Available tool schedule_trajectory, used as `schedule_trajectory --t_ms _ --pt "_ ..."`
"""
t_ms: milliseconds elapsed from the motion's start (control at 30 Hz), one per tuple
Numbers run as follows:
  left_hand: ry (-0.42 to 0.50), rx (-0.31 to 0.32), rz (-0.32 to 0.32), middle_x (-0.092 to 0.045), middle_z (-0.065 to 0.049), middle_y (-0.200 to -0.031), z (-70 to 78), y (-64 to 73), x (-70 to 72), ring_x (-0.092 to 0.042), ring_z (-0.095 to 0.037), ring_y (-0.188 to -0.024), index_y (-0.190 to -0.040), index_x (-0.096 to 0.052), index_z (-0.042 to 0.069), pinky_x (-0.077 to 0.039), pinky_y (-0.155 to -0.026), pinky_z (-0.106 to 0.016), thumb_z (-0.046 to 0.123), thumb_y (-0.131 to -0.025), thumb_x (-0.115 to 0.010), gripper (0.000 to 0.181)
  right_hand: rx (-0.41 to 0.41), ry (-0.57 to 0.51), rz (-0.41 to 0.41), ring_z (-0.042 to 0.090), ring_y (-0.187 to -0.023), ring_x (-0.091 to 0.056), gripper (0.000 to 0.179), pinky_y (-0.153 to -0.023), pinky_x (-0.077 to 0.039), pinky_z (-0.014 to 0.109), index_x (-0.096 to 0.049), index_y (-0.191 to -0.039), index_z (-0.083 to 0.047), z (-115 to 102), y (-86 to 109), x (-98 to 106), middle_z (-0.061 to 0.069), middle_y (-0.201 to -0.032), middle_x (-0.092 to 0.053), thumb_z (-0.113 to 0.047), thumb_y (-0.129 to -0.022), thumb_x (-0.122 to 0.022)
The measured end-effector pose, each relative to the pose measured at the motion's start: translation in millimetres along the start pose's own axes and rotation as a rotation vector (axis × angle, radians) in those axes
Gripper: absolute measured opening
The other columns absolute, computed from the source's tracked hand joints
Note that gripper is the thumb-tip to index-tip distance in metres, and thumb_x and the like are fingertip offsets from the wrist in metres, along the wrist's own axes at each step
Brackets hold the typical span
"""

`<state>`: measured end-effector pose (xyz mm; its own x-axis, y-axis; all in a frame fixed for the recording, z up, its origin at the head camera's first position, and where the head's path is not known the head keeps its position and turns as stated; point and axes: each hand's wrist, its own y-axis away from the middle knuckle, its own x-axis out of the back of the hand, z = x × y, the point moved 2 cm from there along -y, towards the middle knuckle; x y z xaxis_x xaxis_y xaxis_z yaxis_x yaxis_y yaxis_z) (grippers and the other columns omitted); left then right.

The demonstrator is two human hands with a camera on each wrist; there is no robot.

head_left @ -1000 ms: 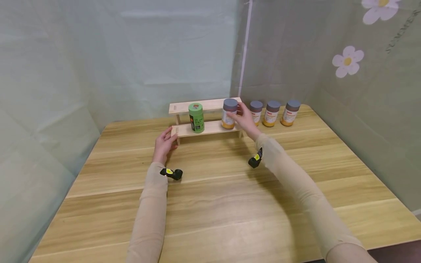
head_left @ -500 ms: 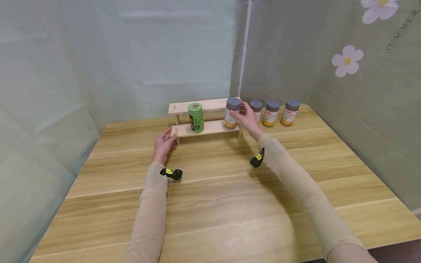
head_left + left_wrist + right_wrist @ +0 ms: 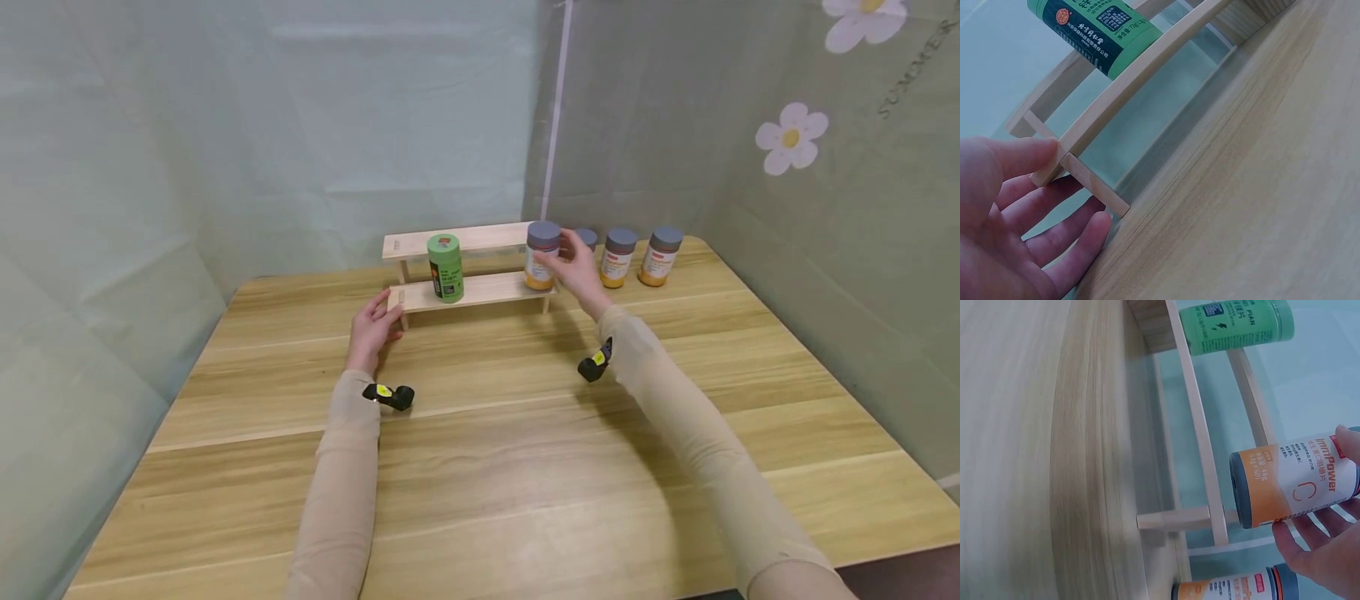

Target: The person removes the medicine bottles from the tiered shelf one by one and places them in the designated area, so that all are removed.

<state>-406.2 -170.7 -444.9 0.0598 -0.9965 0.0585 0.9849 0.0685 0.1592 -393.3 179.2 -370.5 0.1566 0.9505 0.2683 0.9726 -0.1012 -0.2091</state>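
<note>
Jar (image 3: pixel 542 256) further right along shelf (image 3: pixel 480 291) than before, right hand (image 3: pixel 581 268) fingers curled round it.

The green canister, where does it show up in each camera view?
Head: green canister on the rack's lower shelf, left of centre.
Left wrist: top left, label showing, above the shelf rail.
Right wrist: top right, lying sideways in frame.
Shared landmark: wooden rack.

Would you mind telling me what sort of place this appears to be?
Probably a staged recording booth, not a home: fabric backdrop walls with flower decals, one wooden table, and a small two-tier rack.
</note>
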Motion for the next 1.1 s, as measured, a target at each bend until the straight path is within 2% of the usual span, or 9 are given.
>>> schedule_trajectory --t_ms 300,567,867,1100 --pt "0.0 0.0 -0.013 -0.047 -0.009 -0.149 -0.1 -0.9 0.4 -0.054 -0.019 -0.12 -0.149 -0.039 0.024 -0.054 -0.066 -0.015 0.022 -0.097 -0.059 0.056 0.009 -0.02 0.027 0.03 -0.132 -0.045 0.062 -0.112 -0.039 0.042 -0.04 -0.144 -0.009 5.6 -0.5 10.5 0.019 -0.143 -0.048 -0.025 -0.091 -0.068" --pt "0.002 0.011 -0.005 -0.049 -0.008 -0.148 1.6 0.1 1.2 -0.056 -0.015 -0.115 -0.148 -0.04 0.025 -0.055 -0.067 -0.017 0.023 -0.096 -0.06 0.055 0.039 -0.017 0.065 0.031 -0.129 -0.047 0.061 -0.112 -0.038 0.044 -0.042 -0.142 -0.007 6.7 2.2 19.9 0.019 -0.139 -0.051 -0.022 -0.09 -0.069" --pt "0.0 -0.001 -0.01 -0.047 -0.01 -0.149 -0.5 -0.7 1.7 -0.056 -0.019 -0.119 -0.149 -0.04 0.024 -0.055 -0.07 -0.016 0.023 -0.097 -0.06 0.056 0.013 -0.01 0.087 0.033 -0.129 -0.047 0.063 -0.11 -0.04 0.045 -0.041 -0.144 -0.006 19.3 3.2 33.6 0.02 -0.141 -0.049 -0.021 -0.089 -0.07" --pt "0.03 -0.039 -0.013 -0.05 -0.012 -0.146 1.9 5.9 2.6 -0.06 -0.01 -0.104 -0.146 -0.044 0.023 -0.055 -0.066 -0.016 0.026 -0.093 -0.066 0.057 -0.012 -0.001 0.112 0.033 -0.129 -0.046 0.065 -0.109 -0.041 0.045 -0.039 -0.145 -0.005 22.1 2.8 47.1 0.021 -0.144 -0.047 -0.024 -0.09 -0.069"
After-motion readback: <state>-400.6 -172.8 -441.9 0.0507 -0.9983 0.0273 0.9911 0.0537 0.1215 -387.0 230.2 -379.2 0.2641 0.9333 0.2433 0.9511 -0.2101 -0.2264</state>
